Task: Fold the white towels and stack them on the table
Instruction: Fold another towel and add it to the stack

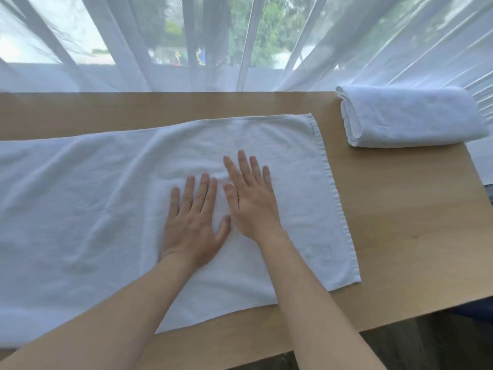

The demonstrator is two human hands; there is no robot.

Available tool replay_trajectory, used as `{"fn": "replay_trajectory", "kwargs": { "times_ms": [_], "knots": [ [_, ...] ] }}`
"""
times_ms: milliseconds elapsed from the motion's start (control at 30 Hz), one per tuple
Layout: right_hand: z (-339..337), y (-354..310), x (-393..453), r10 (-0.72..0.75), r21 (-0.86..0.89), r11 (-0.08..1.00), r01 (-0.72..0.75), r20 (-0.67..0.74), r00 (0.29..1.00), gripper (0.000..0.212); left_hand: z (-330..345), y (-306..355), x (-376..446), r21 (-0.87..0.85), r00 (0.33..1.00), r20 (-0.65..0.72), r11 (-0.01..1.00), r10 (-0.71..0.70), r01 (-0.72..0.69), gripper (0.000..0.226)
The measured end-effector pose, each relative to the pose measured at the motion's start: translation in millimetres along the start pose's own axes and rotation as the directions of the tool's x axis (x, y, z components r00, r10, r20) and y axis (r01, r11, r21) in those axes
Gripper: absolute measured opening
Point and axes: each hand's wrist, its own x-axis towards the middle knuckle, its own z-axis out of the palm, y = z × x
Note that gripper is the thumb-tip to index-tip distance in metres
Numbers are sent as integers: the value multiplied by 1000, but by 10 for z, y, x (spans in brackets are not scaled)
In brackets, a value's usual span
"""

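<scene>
A large white towel [93,204] lies spread flat across the wooden table [400,222], running off the left edge of view. Its hemmed right edge ends near the table's middle right. My left hand [193,222] lies palm down on the towel's middle with straight fingers. Just to its right, my right hand [252,198] also presses flat on the towel, fingers straight and slightly spread. A second white towel [410,117] sits folded into a thick bundle at the table's far right corner.
Sheer white curtains [240,44] hang along the table's far edge in front of a window. The table's right edge and near right corner show, with dark floor [440,348] below. Bare wood lies between the spread towel and the folded one.
</scene>
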Motion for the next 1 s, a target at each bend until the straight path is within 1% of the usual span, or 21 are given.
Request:
{"fn": "replay_trajectory", "kwargs": {
  "times_ms": [67,133,167,233,300,367,400,433,500,533,567,600,633,667,700,767,833,900,933,1000],
  "knots": [
    [34,64,279,-50,-100,993,57,75,996,54,-8,-1,1,32,1000,6,999,7,-7,80],
    [-25,290,544,-72,-217,972,94,107,992,53,3,-13,-5,41,1000,-6,999,19,-19,80],
    [-100,446,688,-39,-237,970,62,100,994,53,17,-18,-3,44,1000,-18,999,26,-25,80],
    [-284,782,951,102,-243,966,-85,55,993,53,39,-32,4,57,999,-27,998,31,-29,80],
    [-467,1049,1101,259,-250,937,-244,28,965,54,50,-35,2,68,999,-27,997,37,-35,80],
    [-549,1131,1145,354,-244,906,-346,-11,935,56,49,-32,8,77,999,-33,996,38,-36,80],
    [-547,1081,1113,365,-228,902,-366,-44,930,57,47,-30,11,76,999,-35,996,37,-35,80],
    [-498,965,1035,346,-202,913,-354,-76,935,58,43,-28,9,75,999,-39,997,36,-33,80],
    [-298,608,734,239,-132,959,-251,-97,966,59,44,-33,7,73,998,-44,997,36,-33,80],
    [-171,432,522,158,-117,979,-165,-67,985,60,48,-32,4,72,998,-46,997,37,-33,80],
    [-49,316,305,77,-138,987,-79,-24,997,61,53,-33,5,68,998,-50,997,34,-31,80],
    [26,299,141,31,-181,983,-30,4,1000,61,56,-37,8,63,998,-56,998,33,-30,79],
    [30,394,74,31,-216,976,-29,5,999,62,56,-33,8,59,998,-59,998,33,-29,79],
    [-22,551,91,80,-227,970,-82,-17,997,63,53,-23,8,56,998,-58,998,31,-28,79],
    [-96,723,140,167,-247,953,-173,-47,985,63,51,-23,10,57,998,-56,998,30,-27,79],
    [-292,1045,218,350,-255,900,-354,-63,935,63,48,-26,2,52,998,-49,998,28,-25,78],
    [-440,1206,196,466,-215,855,-472,-80,881,63,49,-32,-7,46,999,-44,999,24,-21,78],
    [-462,1114,31,486,-168,846,-505,-145,862,64,48,-33,-2,32,999,-40,999,17,-16,78],
    [-412,979,-111,463,-130,865,-486,-169,870,64,49,-29,2,25,999,-40,1000,15,-14,78],
    [-210,555,-474,347,-59,932,-359,-148,926,63,56,-26,7,10,999,-40,1000,12,-12,78]
  ]
}}
